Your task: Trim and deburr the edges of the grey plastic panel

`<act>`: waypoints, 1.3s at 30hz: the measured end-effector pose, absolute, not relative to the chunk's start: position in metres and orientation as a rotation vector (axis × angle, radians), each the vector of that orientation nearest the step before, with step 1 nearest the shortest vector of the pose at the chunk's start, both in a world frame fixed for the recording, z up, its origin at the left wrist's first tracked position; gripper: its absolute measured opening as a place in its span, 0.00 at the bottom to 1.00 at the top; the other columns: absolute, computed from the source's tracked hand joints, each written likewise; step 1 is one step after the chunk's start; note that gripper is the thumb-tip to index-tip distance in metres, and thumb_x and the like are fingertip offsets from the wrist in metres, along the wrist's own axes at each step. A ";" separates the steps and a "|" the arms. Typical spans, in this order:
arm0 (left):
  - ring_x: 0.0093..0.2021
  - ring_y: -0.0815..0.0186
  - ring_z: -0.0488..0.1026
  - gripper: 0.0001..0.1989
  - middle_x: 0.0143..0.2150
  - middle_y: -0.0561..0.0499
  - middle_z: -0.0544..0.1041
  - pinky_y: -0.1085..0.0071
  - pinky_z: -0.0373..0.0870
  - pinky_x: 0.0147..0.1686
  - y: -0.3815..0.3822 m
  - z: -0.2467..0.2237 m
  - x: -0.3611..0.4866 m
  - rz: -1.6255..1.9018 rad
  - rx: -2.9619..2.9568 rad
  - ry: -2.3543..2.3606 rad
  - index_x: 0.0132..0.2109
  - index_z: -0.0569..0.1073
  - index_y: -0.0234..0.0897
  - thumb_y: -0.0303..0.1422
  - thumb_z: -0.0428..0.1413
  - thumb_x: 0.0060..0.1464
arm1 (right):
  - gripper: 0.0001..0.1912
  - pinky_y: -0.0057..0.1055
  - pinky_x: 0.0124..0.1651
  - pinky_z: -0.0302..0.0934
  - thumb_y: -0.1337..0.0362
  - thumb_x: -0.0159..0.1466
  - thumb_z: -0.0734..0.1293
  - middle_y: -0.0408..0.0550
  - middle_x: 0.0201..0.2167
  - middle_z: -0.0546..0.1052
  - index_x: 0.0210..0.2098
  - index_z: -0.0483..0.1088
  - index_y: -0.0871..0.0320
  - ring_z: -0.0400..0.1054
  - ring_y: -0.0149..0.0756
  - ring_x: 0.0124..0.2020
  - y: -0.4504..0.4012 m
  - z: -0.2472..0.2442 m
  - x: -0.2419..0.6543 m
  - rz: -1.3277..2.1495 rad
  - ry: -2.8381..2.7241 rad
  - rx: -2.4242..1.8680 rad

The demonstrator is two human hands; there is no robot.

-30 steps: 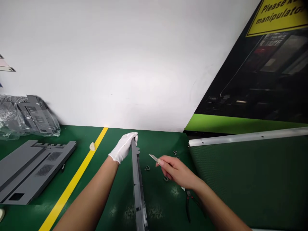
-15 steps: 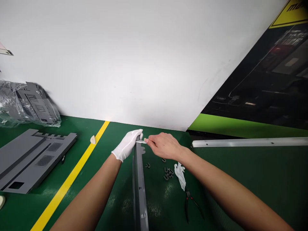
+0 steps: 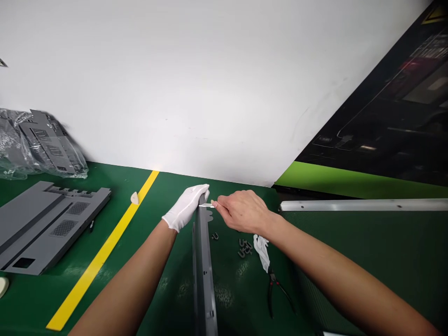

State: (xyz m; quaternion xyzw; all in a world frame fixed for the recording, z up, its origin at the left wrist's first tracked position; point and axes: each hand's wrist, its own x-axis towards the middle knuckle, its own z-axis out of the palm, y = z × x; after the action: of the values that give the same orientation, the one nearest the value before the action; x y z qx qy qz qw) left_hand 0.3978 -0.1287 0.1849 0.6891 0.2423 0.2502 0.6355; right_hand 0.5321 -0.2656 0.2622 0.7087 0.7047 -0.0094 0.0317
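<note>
Grey plastic strip runs lengthwise away from me on the green worktop, its far end clamped in my white-gloved left hand, while my bare right hand pinches a craft knife, blade at that end.

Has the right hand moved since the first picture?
Yes: against the pliers, the right hand has moved away, toward the top end of the grey strip.

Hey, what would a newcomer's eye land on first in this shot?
At centre, the white-gloved left hand grips the end of a long grey strip, while the bare right hand holds a small knife at it. Further left, a bright yellow line crosses the green mat beside a grey vented panel.
</note>
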 end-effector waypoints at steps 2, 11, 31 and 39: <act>0.31 0.67 0.54 0.21 0.28 0.57 0.59 0.67 0.55 0.35 -0.128 0.184 0.398 0.568 1.559 0.556 0.29 0.61 0.40 0.46 0.50 0.67 | 0.28 0.36 0.27 0.37 0.52 0.77 0.46 0.44 0.21 0.72 0.30 0.66 0.54 0.57 0.35 0.19 -0.268 0.265 0.531 0.009 2.144 2.155; 0.30 0.68 0.55 0.22 0.28 0.58 0.61 0.67 0.56 0.33 -0.127 0.175 0.399 0.554 1.494 0.551 0.30 0.61 0.40 0.50 0.52 0.66 | 0.27 0.37 0.26 0.35 0.52 0.77 0.46 0.44 0.21 0.73 0.30 0.65 0.54 0.59 0.34 0.19 -0.274 0.263 0.530 0.093 2.146 2.126; 0.32 0.66 0.57 0.20 0.30 0.56 0.63 0.67 0.63 0.35 -0.130 0.183 0.395 0.595 1.561 0.575 0.30 0.63 0.41 0.48 0.52 0.65 | 0.27 0.34 0.28 0.38 0.47 0.76 0.48 0.40 0.19 0.66 0.27 0.59 0.55 0.46 0.32 0.21 -0.265 0.250 0.541 -0.204 2.119 2.429; 0.33 0.66 0.57 0.19 0.30 0.56 0.63 0.69 0.61 0.38 -0.126 0.180 0.399 0.588 1.579 0.563 0.29 0.63 0.39 0.46 0.51 0.65 | 0.27 0.35 0.28 0.37 0.48 0.77 0.47 0.42 0.21 0.70 0.29 0.63 0.54 0.54 0.33 0.21 -0.263 0.251 0.539 -0.076 2.113 2.326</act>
State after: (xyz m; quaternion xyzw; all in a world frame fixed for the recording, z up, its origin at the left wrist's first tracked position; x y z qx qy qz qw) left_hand 0.3992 -0.1265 0.1803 0.6899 0.2458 0.2570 0.6306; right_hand 0.5388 -0.2632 0.2507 0.7399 0.6723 -0.0242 -0.0010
